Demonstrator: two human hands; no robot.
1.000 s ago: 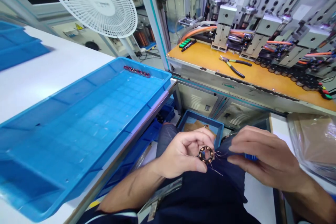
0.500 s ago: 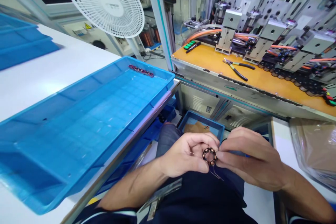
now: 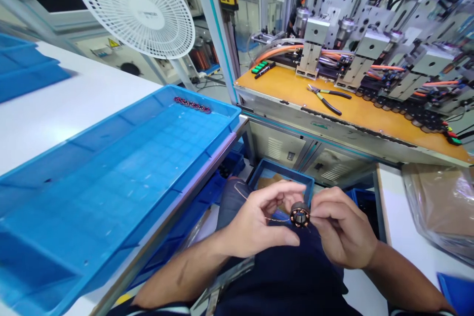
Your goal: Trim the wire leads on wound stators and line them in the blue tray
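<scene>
A small ring-shaped motor stator (image 3: pixel 299 215), dark with copper windings on its inner teeth, is tilted in front of my lap between both hands. My right hand (image 3: pixel 342 224) pinches at its right edge with thumb and forefinger. Curved around the left side of the stator, my left hand (image 3: pixel 264 217) has its thumb stretched out below and its fingers spread above and behind. Whether the left fingertips touch the stator, I cannot tell. Thin copper wire (image 3: pixel 242 190) loops out left of the left hand, and a strand runs to the stator.
A large blue tray (image 3: pixel 122 158) on the white table holds a row of small red-and-dark rings (image 3: pixel 192 104). Cutting pliers (image 3: pixel 326 98) lie on the orange bench before the machine (image 3: pixel 366 44). A blue bin (image 3: pixel 266 168) stands beyond my hands; a fan (image 3: pixel 144 12) stands behind.
The left thumb has come away from the stator and the left hand has opened. The stator has turned so its outer side shows. The copper wire now loops out farther left.
</scene>
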